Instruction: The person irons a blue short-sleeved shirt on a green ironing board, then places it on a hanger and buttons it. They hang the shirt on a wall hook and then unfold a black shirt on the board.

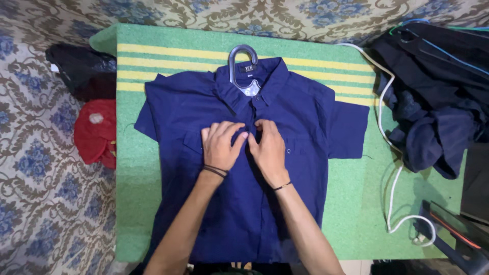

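Head view, left to right: a red cloth (95, 131) lies beside the green surface (351, 203). The left hand (220, 145) and right hand (267, 147) pinch the navy shirt (204, 203) at its placket, mid-chest. Risk: fingers slipping could bunch the fabric. Dark clothes (438, 102) lie right.

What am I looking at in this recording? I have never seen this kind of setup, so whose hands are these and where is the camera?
The single picture comes from a camera worn on a person's head, looking down at their own bare hands. No machine is involved. A dark blue short-sleeved shirt lies flat on a green mat with yellow stripes, a grey hanger at its collar. The left hand and right hand both rest on the shirt's front, fingers meeting at the button strip. A pile of dark clothes and a white cable lie to the right; red cloth lies left.
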